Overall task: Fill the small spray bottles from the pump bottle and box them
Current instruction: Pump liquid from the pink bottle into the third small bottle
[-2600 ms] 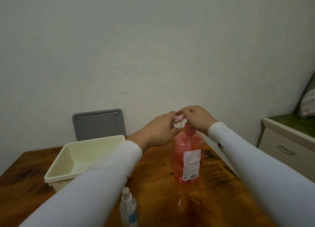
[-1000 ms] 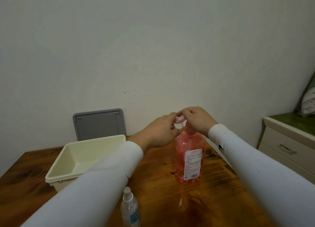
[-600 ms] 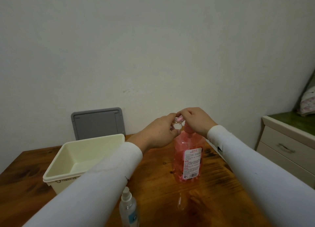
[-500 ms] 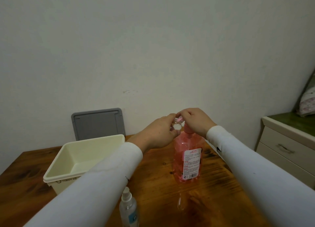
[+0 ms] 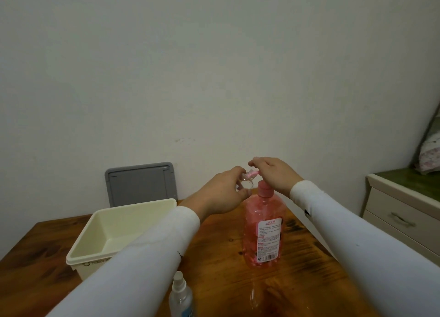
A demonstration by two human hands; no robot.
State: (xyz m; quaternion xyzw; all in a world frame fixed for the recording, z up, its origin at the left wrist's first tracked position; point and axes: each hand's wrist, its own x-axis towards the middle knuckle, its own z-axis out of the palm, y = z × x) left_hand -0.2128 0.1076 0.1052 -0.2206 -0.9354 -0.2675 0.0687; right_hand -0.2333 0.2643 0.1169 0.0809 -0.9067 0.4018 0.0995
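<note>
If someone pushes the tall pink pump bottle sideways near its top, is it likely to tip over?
Probably it resists a light push: the pink pump bottle looks nearly full, so likely heavy. It is tall with a narrow base, so a firm push up high might tip it. On the glossy wooden table it may slide instead.

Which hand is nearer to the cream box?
Left. The left hand is just right of the box; the right hand is farther right, atop the pump bottle.

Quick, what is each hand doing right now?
Left hand: holds a small clear bottle at the pump's spout.
Right hand: fingers curled over the pump head of the pink pump bottle.
</note>
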